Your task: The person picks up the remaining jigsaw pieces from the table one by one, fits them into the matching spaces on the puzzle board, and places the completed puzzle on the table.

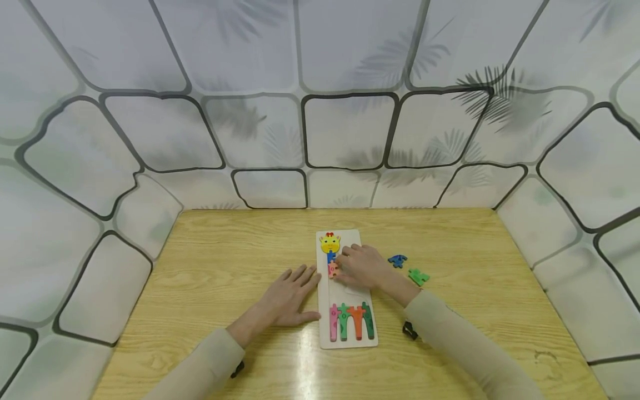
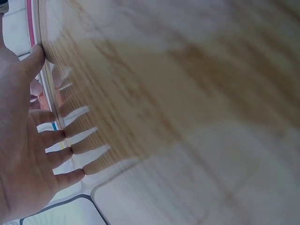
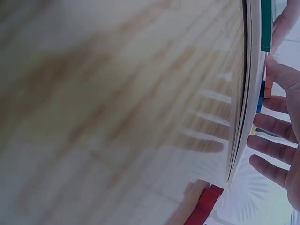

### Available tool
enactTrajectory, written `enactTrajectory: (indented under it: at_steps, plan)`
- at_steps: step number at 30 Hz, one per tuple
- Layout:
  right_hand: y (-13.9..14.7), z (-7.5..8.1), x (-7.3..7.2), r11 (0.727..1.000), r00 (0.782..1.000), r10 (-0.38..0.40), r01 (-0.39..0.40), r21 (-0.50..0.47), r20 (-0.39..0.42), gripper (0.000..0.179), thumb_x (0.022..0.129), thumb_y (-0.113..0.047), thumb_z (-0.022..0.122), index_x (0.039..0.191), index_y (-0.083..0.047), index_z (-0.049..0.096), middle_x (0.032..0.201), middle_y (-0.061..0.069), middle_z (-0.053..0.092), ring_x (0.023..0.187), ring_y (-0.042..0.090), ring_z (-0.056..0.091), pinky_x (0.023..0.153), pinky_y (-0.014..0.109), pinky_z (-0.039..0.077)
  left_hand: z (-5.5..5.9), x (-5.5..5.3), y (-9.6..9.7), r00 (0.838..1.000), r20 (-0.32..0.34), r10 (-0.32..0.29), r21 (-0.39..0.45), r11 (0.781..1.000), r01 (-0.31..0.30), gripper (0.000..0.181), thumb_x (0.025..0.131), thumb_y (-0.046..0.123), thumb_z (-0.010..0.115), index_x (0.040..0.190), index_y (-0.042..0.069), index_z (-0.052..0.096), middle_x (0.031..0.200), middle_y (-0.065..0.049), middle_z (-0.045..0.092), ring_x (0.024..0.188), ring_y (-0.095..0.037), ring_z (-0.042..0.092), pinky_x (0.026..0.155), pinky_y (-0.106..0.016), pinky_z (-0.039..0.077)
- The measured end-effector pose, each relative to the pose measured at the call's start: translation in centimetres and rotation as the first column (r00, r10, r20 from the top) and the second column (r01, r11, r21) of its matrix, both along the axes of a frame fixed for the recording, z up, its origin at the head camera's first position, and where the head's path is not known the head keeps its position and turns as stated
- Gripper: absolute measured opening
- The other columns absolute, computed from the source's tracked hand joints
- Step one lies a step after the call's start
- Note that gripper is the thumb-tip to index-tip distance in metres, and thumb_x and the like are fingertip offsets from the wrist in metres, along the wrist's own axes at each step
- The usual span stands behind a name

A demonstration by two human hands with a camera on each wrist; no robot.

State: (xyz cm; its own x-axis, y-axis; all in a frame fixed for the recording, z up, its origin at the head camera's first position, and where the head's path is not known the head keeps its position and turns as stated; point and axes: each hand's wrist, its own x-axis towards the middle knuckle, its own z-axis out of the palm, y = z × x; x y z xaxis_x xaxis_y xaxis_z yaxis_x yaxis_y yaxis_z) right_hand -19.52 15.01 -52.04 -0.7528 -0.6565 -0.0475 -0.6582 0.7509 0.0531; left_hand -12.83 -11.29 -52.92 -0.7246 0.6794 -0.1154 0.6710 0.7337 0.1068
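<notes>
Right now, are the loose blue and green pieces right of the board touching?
Apart. The head view shows a strip of bare tabletop between the loose blue piece and the loose green piece.

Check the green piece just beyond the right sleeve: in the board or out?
Out: the green piece lies on the table, right of the puzzle board and apart from it, near a blue piece.
</notes>
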Motion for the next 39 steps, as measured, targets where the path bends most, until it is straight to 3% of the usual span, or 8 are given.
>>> enactTrajectory:
  at_steps: [39]
  plan:
    - [-0.42, -0.3, -0.02, 1.0, 1.0, -0.028, 0.028, 0.012, -0.01, 0.053, 0.098, -0.067, 0.061, 0.125, -0.022, 0.073, 0.121, 0.001, 0.072, 0.105, 0.02, 0.069, 0.089, 0.039, 0.06, -0.1, 0.0, 0.0, 1.0, -0.01, 0.0, -0.006, 1.0, 0.0, 0.094, 0.098, 0.076, 0.048, 0.167, 0.013, 0.033, 0.174, -0.014, 0.031, 0.16, -0.037, 0.035, 0.127, -0.058, 0.037]
